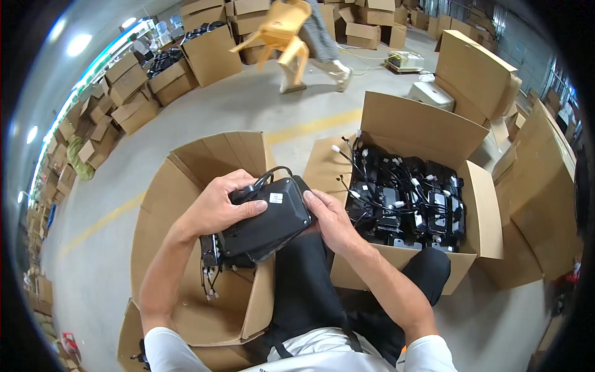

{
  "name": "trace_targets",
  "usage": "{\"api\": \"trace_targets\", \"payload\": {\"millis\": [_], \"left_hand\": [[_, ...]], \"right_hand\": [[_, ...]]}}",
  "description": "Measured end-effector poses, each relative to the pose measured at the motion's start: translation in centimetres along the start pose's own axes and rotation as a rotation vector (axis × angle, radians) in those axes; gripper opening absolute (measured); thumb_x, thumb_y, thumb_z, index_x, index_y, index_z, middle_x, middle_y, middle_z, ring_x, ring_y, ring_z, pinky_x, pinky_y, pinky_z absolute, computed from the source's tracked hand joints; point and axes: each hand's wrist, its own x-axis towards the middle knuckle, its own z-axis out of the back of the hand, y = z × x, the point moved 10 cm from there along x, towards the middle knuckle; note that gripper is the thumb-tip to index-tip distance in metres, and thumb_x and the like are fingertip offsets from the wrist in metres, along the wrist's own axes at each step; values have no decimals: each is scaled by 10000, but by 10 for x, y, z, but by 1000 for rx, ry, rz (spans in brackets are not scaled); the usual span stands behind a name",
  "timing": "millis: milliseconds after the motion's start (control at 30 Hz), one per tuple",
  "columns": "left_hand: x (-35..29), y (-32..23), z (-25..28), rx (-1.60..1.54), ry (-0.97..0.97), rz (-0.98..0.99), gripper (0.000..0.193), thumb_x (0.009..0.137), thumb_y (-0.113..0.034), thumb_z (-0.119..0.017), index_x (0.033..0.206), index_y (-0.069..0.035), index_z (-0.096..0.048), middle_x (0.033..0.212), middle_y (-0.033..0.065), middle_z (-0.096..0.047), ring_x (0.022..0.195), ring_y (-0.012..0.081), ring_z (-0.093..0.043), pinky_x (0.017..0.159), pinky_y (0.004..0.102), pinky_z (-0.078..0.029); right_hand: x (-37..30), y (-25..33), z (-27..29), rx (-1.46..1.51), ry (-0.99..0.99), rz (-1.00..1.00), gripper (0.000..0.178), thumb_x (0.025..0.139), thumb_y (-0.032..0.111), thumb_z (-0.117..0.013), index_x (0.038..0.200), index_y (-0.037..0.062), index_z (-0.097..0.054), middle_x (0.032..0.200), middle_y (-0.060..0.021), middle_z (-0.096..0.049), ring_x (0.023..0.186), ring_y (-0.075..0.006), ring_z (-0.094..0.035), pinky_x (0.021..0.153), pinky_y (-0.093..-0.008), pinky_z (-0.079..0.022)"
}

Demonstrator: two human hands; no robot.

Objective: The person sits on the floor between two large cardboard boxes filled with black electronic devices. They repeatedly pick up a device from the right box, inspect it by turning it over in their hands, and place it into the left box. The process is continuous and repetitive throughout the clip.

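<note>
Above my lap, both hands hold black flat plastic cases (263, 229) with rounded corners, apparently two stacked together. The upper one has a small white label, and a black cable is bunched along its far edge. My left hand (220, 204) grips the left side and the cable, thumb on top. My right hand (330, 217) closes on the right edge. Below my left hand an open cardboard box (152, 223) contains a few black units with loose wires (211, 279). At right, another open carton (421, 121) is filled with black wired units (393, 198) with white connectors.
A person (322, 46) walks past in front, carrying a yellow chair (282, 28). Stacked cartons (127, 87) line the left and back. Tall cardboard (536, 192) stands at right. A white appliance (431, 96) sits beyond the right carton. A yellow line (316, 126) crosses the floor.
</note>
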Motion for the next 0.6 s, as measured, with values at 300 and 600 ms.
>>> {"api": "trace_targets", "payload": {"millis": [300,600], "left_hand": [[19,-6,-24,158,-138,-71,327,890,-200,-774,1147,-7,-715,971,108,-634,896,194,-602,816,324,-497],[-42,79,-91,-600,-32,463,291,1014,-262,-624,1090,15,-674,938,83,-709,872,185,-693,785,360,-595]], "right_hand": [[-30,5,23,-113,-186,13,548,943,424,-701,1270,-2,-594,1091,-106,-677,956,-199,-695,776,-356,-618],[-57,-9,82,170,-260,44,508,963,334,-672,1338,14,-546,1192,-100,-651,1047,-190,-668,864,-401,-608]]}}
